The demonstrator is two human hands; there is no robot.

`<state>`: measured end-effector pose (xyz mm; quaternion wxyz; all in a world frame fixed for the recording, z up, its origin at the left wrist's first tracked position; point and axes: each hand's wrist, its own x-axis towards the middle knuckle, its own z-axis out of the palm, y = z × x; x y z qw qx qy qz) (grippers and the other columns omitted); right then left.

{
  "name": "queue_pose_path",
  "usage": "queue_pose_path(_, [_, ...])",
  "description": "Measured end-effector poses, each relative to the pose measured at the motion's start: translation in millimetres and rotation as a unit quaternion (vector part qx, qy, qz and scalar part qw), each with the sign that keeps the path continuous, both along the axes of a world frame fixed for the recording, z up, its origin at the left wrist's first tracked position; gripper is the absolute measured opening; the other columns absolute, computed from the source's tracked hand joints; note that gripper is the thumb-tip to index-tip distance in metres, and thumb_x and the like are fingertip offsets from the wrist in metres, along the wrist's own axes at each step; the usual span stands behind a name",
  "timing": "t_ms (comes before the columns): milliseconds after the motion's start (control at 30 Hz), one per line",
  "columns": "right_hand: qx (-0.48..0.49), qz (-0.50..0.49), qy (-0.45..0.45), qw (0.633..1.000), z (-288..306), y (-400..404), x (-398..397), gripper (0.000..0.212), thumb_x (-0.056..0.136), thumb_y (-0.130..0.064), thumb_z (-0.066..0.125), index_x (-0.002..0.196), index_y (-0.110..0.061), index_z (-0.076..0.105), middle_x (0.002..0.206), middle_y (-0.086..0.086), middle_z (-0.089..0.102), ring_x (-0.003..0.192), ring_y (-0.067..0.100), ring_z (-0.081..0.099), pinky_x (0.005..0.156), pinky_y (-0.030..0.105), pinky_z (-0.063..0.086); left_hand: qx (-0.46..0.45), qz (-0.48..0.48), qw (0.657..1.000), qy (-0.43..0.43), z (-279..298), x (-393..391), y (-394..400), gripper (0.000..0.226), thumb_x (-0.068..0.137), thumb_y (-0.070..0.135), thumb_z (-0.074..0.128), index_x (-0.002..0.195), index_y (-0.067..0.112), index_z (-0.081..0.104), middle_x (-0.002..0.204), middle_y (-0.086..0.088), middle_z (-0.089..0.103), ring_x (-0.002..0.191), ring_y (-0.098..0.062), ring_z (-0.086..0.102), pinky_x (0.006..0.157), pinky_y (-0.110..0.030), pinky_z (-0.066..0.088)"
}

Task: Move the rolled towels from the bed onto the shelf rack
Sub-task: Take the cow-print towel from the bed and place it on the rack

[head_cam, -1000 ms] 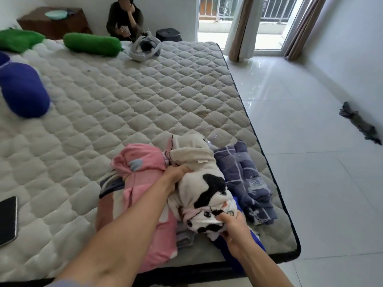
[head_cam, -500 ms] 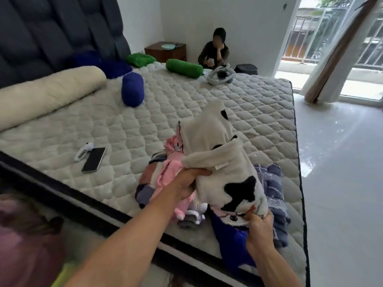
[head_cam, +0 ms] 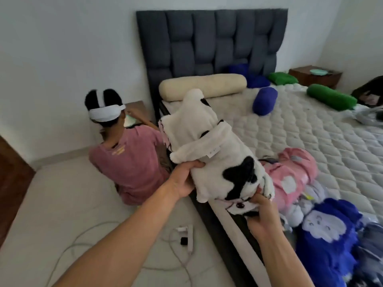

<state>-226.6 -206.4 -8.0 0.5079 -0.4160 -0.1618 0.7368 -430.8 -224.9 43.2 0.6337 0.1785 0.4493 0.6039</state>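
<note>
I hold a rolled white towel with black cow patches (head_cam: 209, 146) in the air over the bed's near edge. My left hand (head_cam: 183, 179) grips its side from the left. My right hand (head_cam: 262, 216) pinches its near end from below. A rolled pink towel (head_cam: 290, 172) and a blue towel with a white cartoon print (head_cam: 329, 230) lie on the quilted mattress (head_cam: 310, 133) at the right. Blue and green rolls (head_cam: 264, 98) lie farther up the bed. No shelf rack shows in this view.
A person in a pink shirt (head_cam: 128, 162) sits on the floor by the bed, back to me. A power strip with cables (head_cam: 186, 235) lies on the floor below my arms. A cream bolster (head_cam: 203, 85) rests against the dark headboard (head_cam: 211, 40). A wooden nightstand (head_cam: 315, 75) stands far right.
I lifted the cow-patterned towel off the pile and my view swung left, from the window side toward the headboard and the seated person. Both hands kept their hold.
</note>
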Motion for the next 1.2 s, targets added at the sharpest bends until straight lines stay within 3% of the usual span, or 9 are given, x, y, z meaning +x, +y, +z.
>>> queue_pose_path(100, [-0.001, 0.093, 0.009, 0.996, 7.8, -32.8, -80.3, 0.032, 0.081, 0.004, 0.045, 0.100, -0.010, 0.067, 0.097, 0.011, 0.068, 0.085, 0.026, 0.063, 0.074, 0.039, 0.051, -0.017, 0.111, 0.994, -0.014, 2.9, -66.8, -79.0, 0.013, 0.078, 0.006, 0.056, 0.079, 0.012, 0.068, 0.091, -0.010, 0.068, 0.092, -0.029, 0.061, 0.091, -0.042, 0.050])
queue_pose_path(233, [0.012, 0.248, -0.007, 0.969, 8.0, -110.1, -195.8, 0.020, 0.085, -0.001, 0.046, 0.082, -0.009, 0.064, 0.090, 0.015, 0.064, 0.085, 0.029, 0.061, 0.077, 0.040, 0.050, -0.014, 0.273, 0.962, -0.029, -0.9, -157.0, -208.3, 0.038, 0.085, 0.003, 0.045, 0.055, 0.015, 0.066, 0.069, -0.006, 0.070, 0.078, -0.024, 0.060, 0.076, -0.035, 0.050])
queue_pose_path(400, [0.020, 0.397, -0.027, 0.917, 4.5, -221.3, -316.2, 0.019, 0.080, 0.001, 0.044, 0.069, -0.012, 0.053, 0.075, 0.012, 0.054, 0.069, 0.025, 0.054, 0.062, 0.035, 0.044, -0.002, 0.419, 0.908, -0.014, -2.8, -237.1, -361.6, 0.034, 0.080, 0.003, 0.049, 0.053, 0.016, 0.066, 0.072, -0.007, 0.066, 0.081, -0.025, 0.059, 0.091, -0.040, 0.047])
queue_pose_path(533, [0.044, 0.492, -0.003, 0.869, 16.2, -302.8, -389.8, 0.025, 0.080, 0.005, 0.040, 0.078, -0.010, 0.061, 0.075, 0.006, 0.065, 0.070, 0.021, 0.057, 0.063, 0.033, 0.045, 0.001, 0.521, 0.854, -0.017, 0.2, -276.1, -466.5, 0.021, 0.077, 0.004, 0.051, 0.067, 0.014, 0.066, 0.083, -0.009, 0.068, 0.090, -0.028, 0.059, 0.102, -0.044, 0.044])
queue_pose_path(700, [0.074, 0.603, -0.003, 0.794, 26.4, -377.7, -467.1, 0.031, 0.073, 0.000, 0.047, 0.096, -0.009, 0.065, 0.094, 0.014, 0.063, 0.080, 0.028, 0.059, 0.060, 0.033, 0.045, 0.001, 0.631, 0.776, 0.002, 19.1, -306.2, -558.1, 0.021, 0.077, 0.007, 0.053, 0.089, 0.012, 0.069, 0.089, -0.009, 0.070, 0.091, -0.027, 0.061, 0.091, -0.040, 0.050])
queue_pose_path(833, [0.094, 0.644, 0.020, 0.759, 27.4, -423.7, -523.3, 0.047, 0.077, 0.002, 0.052, 0.123, -0.004, 0.061, 0.104, 0.013, 0.069, 0.080, 0.023, 0.067, 0.063, 0.032, 0.052, -0.013, 0.692, 0.722, 0.025, 37.9, -337.6, -603.0, 0.019, 0.080, 0.009, 0.051, 0.082, 0.014, 0.069, 0.074, -0.006, 0.073, 0.081, -0.026, 0.063, 0.079, -0.035, 0.053])
queue_pose_path(967, [0.273, 0.638, -0.015, 0.720, 46.0, -466.0, -566.5, 0.049, 0.077, 0.002, 0.063, 0.124, -0.008, 0.057, 0.112, 0.011, 0.069, 0.100, 0.024, 0.065, 0.079, 0.032, 0.053, -0.046, 0.765, 0.643, 0.006, 51.6, -390.2, -623.3, 0.010, 0.072, 0.017, 0.054, 0.079, 0.013, 0.060, 0.082, -0.015, 0.064, 0.080, -0.029, 0.061, 0.077, -0.040, 0.052])
queue_pose_path(1067, [0.324, 0.660, 0.007, 0.678, 60.7, -488.4, -600.2, 0.049, 0.079, 0.000, 0.068, 0.124, -0.012, 0.053, 0.106, 0.002, 0.067, 0.094, 0.013, 0.064, 0.071, 0.022, 0.050, -0.077, 0.810, 0.582, 0.010, 53.3, -438.3, -645.1, 0.035, 0.057, 0.024, 0.059, 0.090, 0.015, 0.061, 0.097, -0.018, 0.064, 0.089, -0.032, 0.062, 0.087, -0.054, 0.050])
queue_pose_path(1200, [0.343, 0.685, 0.016, 0.643, 64.4, -514.6, -639.8, 0.045, 0.079, -0.008, 0.072, 0.118, -0.016, 0.052, 0.110, 0.003, 0.066, 0.099, 0.016, 0.064, 0.076, 0.028, 0.051, -0.101, 0.848, 0.519, 0.034, 74.2, -465.9, -663.6, 0.027, 0.068, 0.022, 0.058, 0.092, 0.012, 0.062, 0.091, -0.014, 0.065, 0.085, -0.027, 0.061, 0.074, -0.037, 0.053])
